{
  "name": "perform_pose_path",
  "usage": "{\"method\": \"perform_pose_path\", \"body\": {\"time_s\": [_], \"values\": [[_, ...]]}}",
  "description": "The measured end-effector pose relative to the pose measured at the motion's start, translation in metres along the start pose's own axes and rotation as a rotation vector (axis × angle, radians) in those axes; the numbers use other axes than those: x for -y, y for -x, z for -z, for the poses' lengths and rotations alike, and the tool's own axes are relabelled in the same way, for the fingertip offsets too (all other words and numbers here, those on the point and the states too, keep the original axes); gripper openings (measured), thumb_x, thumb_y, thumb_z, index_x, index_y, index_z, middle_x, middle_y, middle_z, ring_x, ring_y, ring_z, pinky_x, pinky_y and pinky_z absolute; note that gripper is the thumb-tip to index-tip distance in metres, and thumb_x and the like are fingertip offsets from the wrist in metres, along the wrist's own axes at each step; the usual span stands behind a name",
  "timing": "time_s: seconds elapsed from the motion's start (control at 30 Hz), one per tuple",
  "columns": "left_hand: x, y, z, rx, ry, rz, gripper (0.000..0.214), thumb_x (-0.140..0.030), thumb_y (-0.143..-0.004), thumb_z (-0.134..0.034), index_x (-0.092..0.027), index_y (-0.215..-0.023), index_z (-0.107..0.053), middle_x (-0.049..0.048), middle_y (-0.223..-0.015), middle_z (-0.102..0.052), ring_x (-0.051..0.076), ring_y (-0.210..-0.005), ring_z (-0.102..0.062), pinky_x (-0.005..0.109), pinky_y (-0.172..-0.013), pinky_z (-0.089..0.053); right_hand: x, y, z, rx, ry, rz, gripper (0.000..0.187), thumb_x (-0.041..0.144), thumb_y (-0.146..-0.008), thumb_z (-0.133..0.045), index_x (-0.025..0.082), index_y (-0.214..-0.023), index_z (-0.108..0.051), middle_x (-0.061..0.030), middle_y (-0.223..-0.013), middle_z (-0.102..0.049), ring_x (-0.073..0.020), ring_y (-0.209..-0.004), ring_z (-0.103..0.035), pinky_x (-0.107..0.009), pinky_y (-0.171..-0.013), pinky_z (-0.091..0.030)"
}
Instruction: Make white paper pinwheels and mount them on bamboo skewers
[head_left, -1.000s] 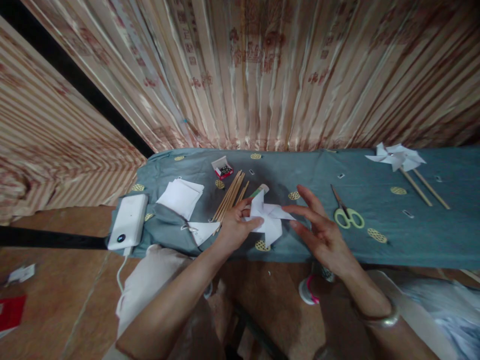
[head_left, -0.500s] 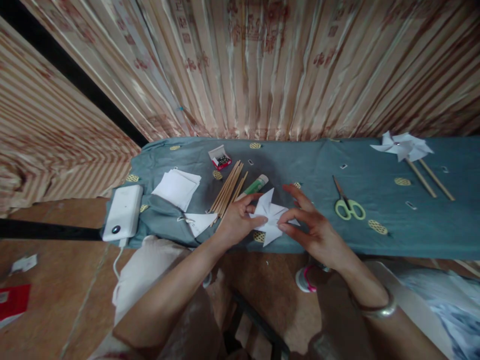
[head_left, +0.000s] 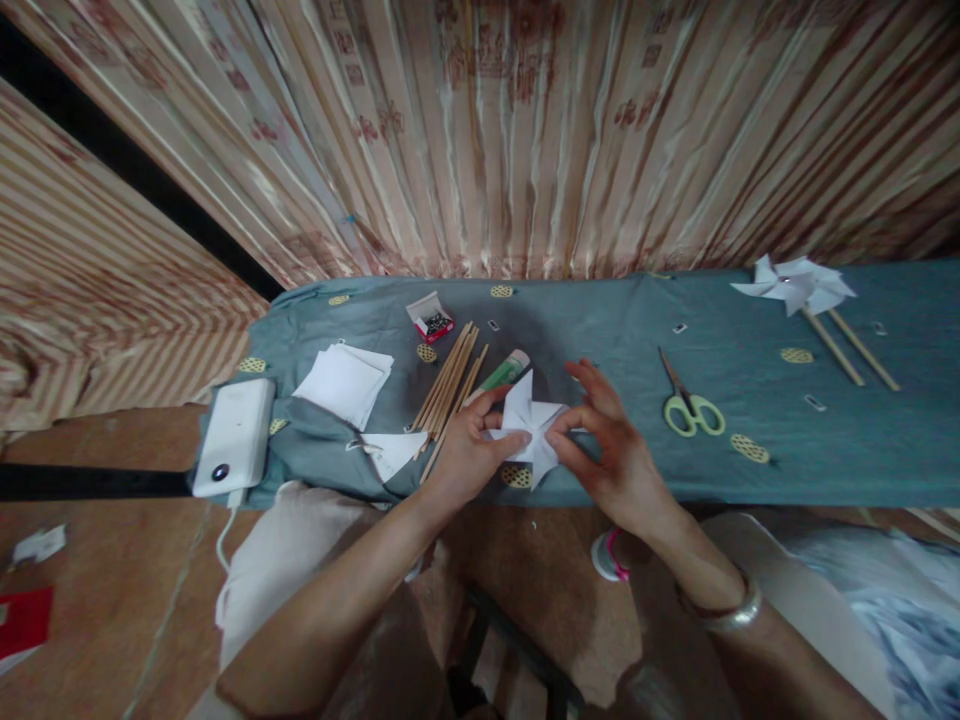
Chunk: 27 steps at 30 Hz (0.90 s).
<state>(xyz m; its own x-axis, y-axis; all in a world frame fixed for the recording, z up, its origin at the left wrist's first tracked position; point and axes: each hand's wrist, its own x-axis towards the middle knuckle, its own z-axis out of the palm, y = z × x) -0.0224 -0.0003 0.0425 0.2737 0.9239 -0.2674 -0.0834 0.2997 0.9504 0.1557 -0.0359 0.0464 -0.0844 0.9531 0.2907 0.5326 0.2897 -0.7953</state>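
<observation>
A white folded paper pinwheel (head_left: 531,423) lies near the front edge of the table covered in blue-grey cloth (head_left: 825,450). My left hand (head_left: 469,450) pinches its left side between thumb and fingers. My right hand (head_left: 611,450) presses on its right side with fingertips curled onto a flap. Just behind the paper lies a green glue stick (head_left: 504,372), and a bundle of wooden sticks (head_left: 448,380) rests to its left.
A stack of white paper squares (head_left: 343,382), a cut paper piece (head_left: 394,452) and a white power bank (head_left: 234,437) sit at the left. A small box of pins (head_left: 430,319) is behind the sticks. Yellow-handled scissors (head_left: 688,405) and finished pinwheels on sticks (head_left: 799,288) are at the right.
My right hand has moved left from hovering open beside the paper to pressing on its right flap. The paper has been folded in tighter between both hands.
</observation>
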Motion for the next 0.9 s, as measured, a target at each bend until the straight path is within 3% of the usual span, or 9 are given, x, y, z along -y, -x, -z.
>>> {"method": "perform_pose_path", "body": {"time_s": [0.67,0.9], "values": [[-0.0019,0.0036,-0.0031,-0.009,-0.024,-0.05,0.056,-0.023,-0.064,-0.076,-0.016,-0.118,-0.062,0.003,-0.078,-0.075,0.017,-0.066,-0.067,0.025,-0.063,-0.051,0.0006,-0.0025,-0.0043,-0.008,0.039,0.005,0.01,0.031,-0.087,-0.063,0.025,-0.079,-0.064,-0.0041,-0.153,-0.042,-0.028,-0.148,-0.027,-0.05,-0.121,-0.024],[-0.0011,0.0075,-0.0035,0.007,-0.128,-0.121,0.064,-0.025,-0.07,-0.075,-0.017,-0.131,-0.055,0.0036,-0.082,-0.075,0.019,-0.072,-0.069,0.025,-0.067,-0.052,0.0001,-0.0021,-0.0039,-0.001,0.068,0.013,0.011,0.031,-0.087,-0.064,0.024,-0.079,-0.065,-0.0046,-0.153,-0.042,-0.029,-0.149,-0.025,-0.05,-0.121,-0.024]]}}
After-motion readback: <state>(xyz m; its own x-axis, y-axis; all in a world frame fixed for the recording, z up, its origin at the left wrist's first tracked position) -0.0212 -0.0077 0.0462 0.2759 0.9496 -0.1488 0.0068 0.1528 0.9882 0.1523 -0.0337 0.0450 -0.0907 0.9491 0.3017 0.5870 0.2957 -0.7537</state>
